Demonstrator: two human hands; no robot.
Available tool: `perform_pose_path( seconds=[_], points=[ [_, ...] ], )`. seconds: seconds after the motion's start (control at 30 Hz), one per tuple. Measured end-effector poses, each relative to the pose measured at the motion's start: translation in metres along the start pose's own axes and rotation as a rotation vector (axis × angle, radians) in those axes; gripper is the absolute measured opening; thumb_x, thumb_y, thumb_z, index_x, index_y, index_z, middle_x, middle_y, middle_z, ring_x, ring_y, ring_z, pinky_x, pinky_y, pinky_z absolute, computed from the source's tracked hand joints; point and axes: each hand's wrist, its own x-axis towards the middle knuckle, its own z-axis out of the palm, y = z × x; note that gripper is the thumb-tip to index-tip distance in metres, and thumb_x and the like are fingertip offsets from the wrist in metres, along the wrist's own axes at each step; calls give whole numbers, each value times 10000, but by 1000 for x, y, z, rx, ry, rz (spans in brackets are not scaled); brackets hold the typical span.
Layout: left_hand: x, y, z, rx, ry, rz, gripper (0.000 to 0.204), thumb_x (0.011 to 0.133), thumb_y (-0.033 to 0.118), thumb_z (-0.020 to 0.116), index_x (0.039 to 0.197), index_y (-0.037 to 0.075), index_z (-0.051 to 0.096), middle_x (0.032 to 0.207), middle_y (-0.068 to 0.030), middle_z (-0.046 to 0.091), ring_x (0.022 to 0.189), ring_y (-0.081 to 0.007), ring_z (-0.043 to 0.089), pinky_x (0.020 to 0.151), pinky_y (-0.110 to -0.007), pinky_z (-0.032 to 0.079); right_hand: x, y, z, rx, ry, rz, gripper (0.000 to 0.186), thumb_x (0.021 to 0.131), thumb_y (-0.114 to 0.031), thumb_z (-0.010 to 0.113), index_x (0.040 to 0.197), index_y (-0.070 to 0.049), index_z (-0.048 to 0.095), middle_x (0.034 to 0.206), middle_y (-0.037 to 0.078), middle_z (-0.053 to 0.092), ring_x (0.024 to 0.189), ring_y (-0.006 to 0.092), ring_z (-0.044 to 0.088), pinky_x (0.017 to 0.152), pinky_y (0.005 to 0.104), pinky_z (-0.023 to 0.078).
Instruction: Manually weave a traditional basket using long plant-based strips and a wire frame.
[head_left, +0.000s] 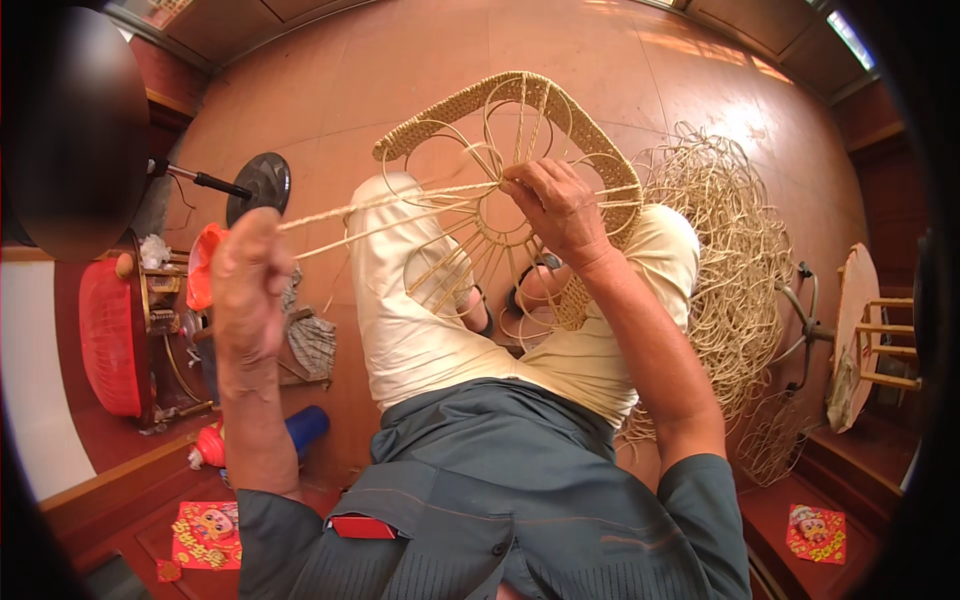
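Observation:
A round wicker frame [503,238] with thin spokes, loops and a small centre ring rests across my lap. Part of its edge carries a tightly woven straw-coloured band [600,140]. My left hand [250,270], slightly blurred, is closed on a tan straw cord [390,205], drawn out to the left of the frame in two taut strands. With fingers pinched just above the centre ring, my right hand [560,205] grips the frame where the cord meets the spokes; its fingertips partly hide that spot.
A large heap of loose cord [735,270] lies on the floor by my right knee. Beyond it stands a stool [860,335]. To the left are a black round base [260,188] on a pole, a red basket [108,335] and a blue cylinder [307,427].

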Motion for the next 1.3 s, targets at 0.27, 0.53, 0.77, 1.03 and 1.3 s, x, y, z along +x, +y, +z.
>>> perform_pose_path(
  seconds=[0.27, 0.53, 0.77, 1.03, 1.3],
  points=[
    [24, 72, -175, -229, 220, 54, 474, 1182, 378, 639, 809, 167, 439, 655, 69, 295, 564, -52, 291, 528, -236, 296, 0, -1, -2, 28, -29, -4, 136, 1035, -231, 756, 1093, -117, 712, 971, 82, 708, 935, 329, 700, 830, 457, 586],
    [19, 92, -400, 323, 966, 35, 406, 1045, 493, 815, 991, 115, 677, 589, 100, 319, 428, -34, 240, 407, -235, 175, -3, -3, -1, -14, -44, 15, 114, 1035, -210, 719, 1087, -113, 689, 973, 91, 688, 958, 335, 697, 852, 458, 597],
    [-28, 217, -560, 1376, 1751, -226, 607, 1025, 560, 669, 1172, 0, 851, 1156, -194, 844, 1129, -429, 782, 1010, -576, 566, -6, 4, -1, 7, -12, 19, 150, 1042, -240, 761, 1118, -121, 709, 1001, 80, 719, 947, 336, 687, 845, 468, 574],
    [85, 84, -382, 1477, 514, 259, 404, 1121, 378, 662, 1306, 43, 790, 1255, -157, 794, 1187, -301, 736, 1062, -429, 552, -6, 5, -4, -12, -38, 41, 125, 1036, -216, 718, 1087, -107, 684, 965, 98, 683, 948, 347, 697, 838, 475, 593],
    [14, -71, 86, 1051, -253, 432, 330, 1011, 241, 812, 1253, 25, 749, 1186, -158, 769, 1031, -356, 745, 906, -448, 588, 1, -10, -3, 27, -54, 47, 130, 1044, -234, 741, 1083, -113, 713, 975, 92, 712, 934, 339, 698, 838, 475, 585]
  ],
)
